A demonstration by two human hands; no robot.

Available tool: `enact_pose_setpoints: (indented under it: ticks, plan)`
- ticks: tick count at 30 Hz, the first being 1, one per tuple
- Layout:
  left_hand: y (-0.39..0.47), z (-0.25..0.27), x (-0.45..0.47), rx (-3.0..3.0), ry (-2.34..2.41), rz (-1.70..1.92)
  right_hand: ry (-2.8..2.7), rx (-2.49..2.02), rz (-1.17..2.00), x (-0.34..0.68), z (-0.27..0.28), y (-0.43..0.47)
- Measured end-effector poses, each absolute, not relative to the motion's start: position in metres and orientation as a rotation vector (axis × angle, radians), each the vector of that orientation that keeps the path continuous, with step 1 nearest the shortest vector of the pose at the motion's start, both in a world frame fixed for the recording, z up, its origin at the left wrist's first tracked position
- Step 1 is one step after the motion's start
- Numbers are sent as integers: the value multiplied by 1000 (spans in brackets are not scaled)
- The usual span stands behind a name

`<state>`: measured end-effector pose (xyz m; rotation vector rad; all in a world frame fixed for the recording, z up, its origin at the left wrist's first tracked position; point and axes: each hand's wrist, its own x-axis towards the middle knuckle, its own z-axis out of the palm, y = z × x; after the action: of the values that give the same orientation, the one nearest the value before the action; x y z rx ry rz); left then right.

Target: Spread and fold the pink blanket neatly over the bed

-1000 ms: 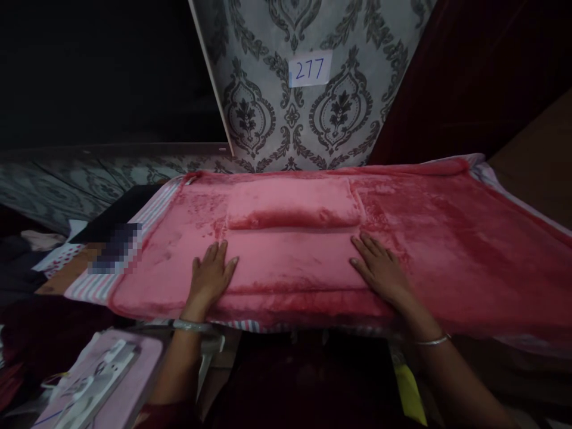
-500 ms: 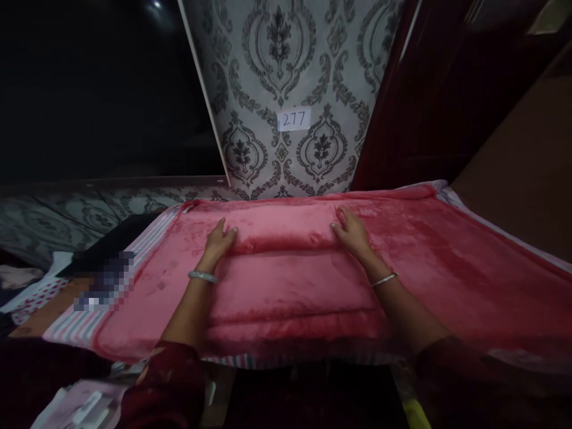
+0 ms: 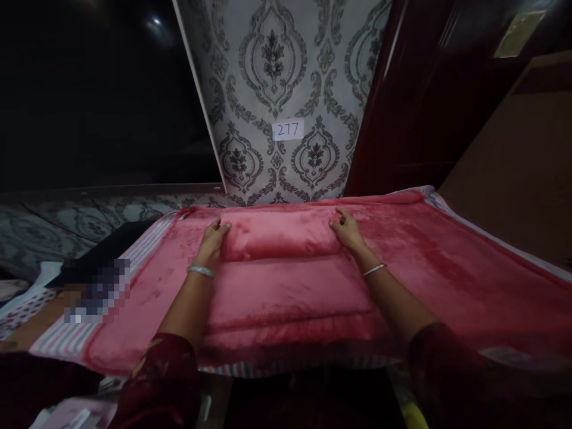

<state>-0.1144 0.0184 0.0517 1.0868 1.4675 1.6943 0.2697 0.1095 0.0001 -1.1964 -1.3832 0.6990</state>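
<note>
A folded piece of pink plush cloth (image 3: 281, 235) lies across a larger spread of pink and red plush blanket (image 3: 429, 280). My left hand (image 3: 213, 238) grips the folded cloth at its left end, thumb and fingers closed about the edge. At the opposite end, my right hand (image 3: 348, 231) pinches the far right corner between thumb and fingers. Nearer to me, the cloth's lower layer (image 3: 286, 292) lies flat, with a crease running across it. Both palms and some fingertips are hidden.
A striped border (image 3: 147, 244) edges the blanket on the left. Behind stand a patterned wall with a paper label (image 3: 288, 129), a large dark screen (image 3: 98, 95) and a dark red panel (image 3: 402, 119). A dotted cloth (image 3: 22, 310) is at far left.
The near edge of the folded cloth's top layer has shifted slightly, and its surface looks more rumpled. Both hands stay at its ends, fingers drawn in closer. The view has tilted a little.
</note>
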Motion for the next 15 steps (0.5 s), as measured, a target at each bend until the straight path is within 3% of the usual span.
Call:
enact_pose_setpoints:
  ticks: [4,11,15]
  plan:
    - [-21,62,-117,1134,1238,1676,-1378,-956,790,279,4,67]
    - [-119,40,-141,1423,1676,1336,-1371,-915,903,312,-25,-32]
    - [-152,16,-146,1476,1690,1219,-1387,-1033,738,319,-54,-61]
